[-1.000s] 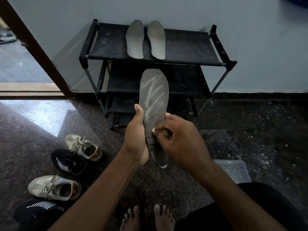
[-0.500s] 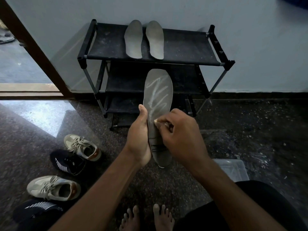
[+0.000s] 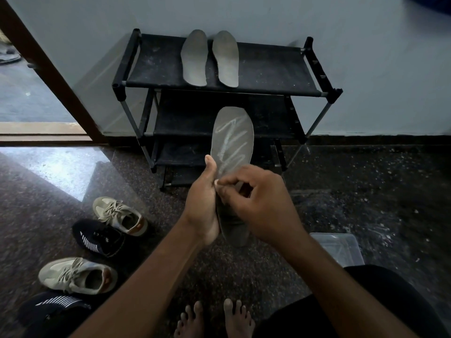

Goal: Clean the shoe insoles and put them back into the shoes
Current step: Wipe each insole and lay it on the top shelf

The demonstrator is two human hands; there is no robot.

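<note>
Here the left hand (image 3: 203,206) gripped a grey insole (image 3: 231,152) upright in front of the shoe rack (image 3: 266,69), thumb along its edge. The right hand (image 3: 258,203) pinched something small and pale against its zigzag-streaked face. Two more insoles (image 3: 210,58) lay side by side on the rack's top shelf; four shoes (image 3: 97,242) sat on the floor to the left.

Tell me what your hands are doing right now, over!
Left hand gripping insole, upright. Right hand pinching something small and pale against it; can't tell what. Two insoles wait on rack. Nothing blocking.
</note>
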